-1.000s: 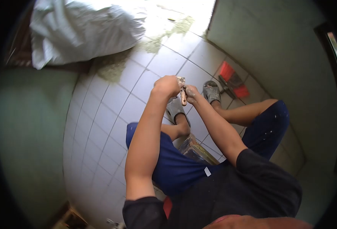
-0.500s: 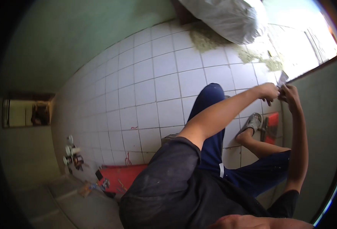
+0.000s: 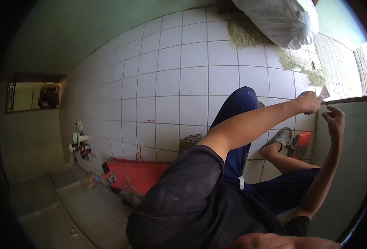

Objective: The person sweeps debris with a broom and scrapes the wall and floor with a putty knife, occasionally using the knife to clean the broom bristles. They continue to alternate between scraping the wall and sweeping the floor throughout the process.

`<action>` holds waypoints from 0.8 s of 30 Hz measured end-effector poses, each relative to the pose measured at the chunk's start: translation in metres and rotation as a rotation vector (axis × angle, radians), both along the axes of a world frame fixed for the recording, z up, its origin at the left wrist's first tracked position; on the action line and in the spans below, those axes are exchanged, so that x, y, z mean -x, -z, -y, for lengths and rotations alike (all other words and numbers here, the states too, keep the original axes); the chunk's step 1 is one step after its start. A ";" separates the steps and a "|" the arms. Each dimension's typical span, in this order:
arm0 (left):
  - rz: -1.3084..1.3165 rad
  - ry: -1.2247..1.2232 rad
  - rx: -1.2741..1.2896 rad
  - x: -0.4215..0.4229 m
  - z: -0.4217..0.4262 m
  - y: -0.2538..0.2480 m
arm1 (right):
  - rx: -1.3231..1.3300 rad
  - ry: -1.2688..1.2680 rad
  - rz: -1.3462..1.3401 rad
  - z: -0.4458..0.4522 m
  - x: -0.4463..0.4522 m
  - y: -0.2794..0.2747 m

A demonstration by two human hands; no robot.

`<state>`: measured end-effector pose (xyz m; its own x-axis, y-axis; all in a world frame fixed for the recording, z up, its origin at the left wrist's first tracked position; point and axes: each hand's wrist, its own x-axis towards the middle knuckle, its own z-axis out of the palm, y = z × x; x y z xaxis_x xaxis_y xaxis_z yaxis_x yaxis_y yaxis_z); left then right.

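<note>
My left hand [image 3: 310,102] is closed around the handle of a putty knife, its arm reaching across to the right. The putty knife's blade [image 3: 324,92] points up, close to the end of the low green wall and the edge of a grey-green patch of mortar [image 3: 314,76] on the floor. My right hand [image 3: 336,119] is just below, apart from the knife, with its fingers loosely bent and spread and nothing visible in them. The knife's handle is mostly hidden by my left fingers.
White tiles [image 3: 194,81] cover the floor. A large whitish sack [image 3: 285,25] stands by more mortar [image 3: 245,35]. A red-bristled brush [image 3: 302,143] lies beside my sandaled foot [image 3: 280,139]. A red board [image 3: 138,174] and several small cans [image 3: 81,145] are at left.
My right hand has come away from the putty knife and opened. My left hand keeps hold of it. The view has shifted, showing more floor at the right.
</note>
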<state>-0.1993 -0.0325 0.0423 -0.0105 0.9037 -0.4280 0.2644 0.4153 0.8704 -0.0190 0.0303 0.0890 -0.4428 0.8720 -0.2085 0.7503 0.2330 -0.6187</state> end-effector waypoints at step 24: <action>-0.161 0.040 -0.219 -0.005 0.009 -0.010 | 0.057 0.058 -0.088 -0.034 -0.012 0.016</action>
<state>-0.1941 -0.0415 0.0522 -0.0248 0.9757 -0.2176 0.4192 0.2077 0.8838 -0.0066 0.0648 0.0734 -0.4110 0.8844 -0.2213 0.7035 0.1534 -0.6939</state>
